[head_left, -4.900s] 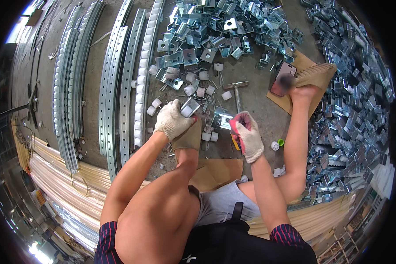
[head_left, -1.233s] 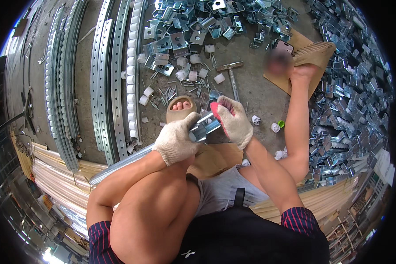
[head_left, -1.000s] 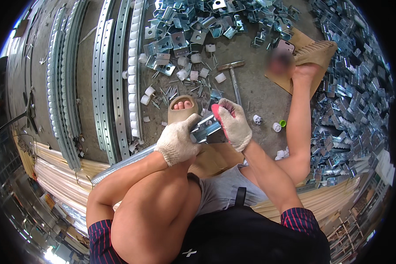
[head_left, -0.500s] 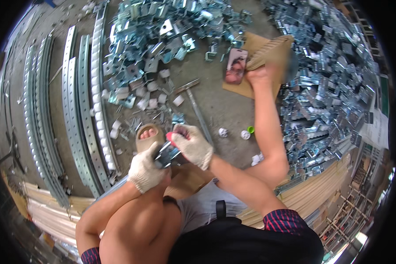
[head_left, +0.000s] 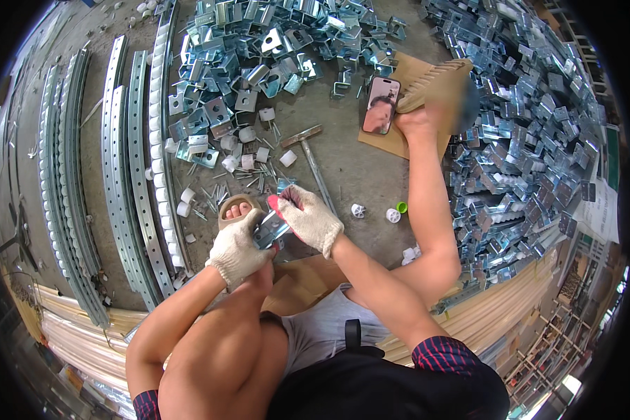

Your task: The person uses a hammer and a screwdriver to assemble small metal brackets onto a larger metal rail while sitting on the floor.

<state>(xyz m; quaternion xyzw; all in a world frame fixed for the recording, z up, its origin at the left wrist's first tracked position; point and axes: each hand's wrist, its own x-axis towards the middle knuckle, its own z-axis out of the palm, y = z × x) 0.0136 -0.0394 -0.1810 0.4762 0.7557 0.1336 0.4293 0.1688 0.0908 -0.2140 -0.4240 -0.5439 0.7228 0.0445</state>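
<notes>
A shiny bent metal bracket (head_left: 273, 229) sits between my two gloved hands, just above my sandalled foot. My left hand (head_left: 238, 248), in a cream knit glove, is closed around the bracket's lower left side. From the right, my right hand (head_left: 311, 218) comes up to the bracket's upper end with thumb and fingers pinched together. Red marks its glove's fingertips. Whatever lies in that pinch is too small to make out. Beyond my right hand, a hammer (head_left: 313, 164) lies on the floor.
Metal brackets heap at the far side (head_left: 245, 101) and right (head_left: 511, 175). White plastic rollers (head_left: 248, 134) and loose pins (head_left: 220, 192) lie ahead of my foot. Long perforated rails (head_left: 138, 168) run along the left. A phone (head_left: 381, 105) rests on cardboard (head_left: 385, 145) beside my other foot.
The bracket has tilted in my left hand, so more of its bright face shows. My right hand stays pinched at its upper end. The whole view has shifted slightly.
</notes>
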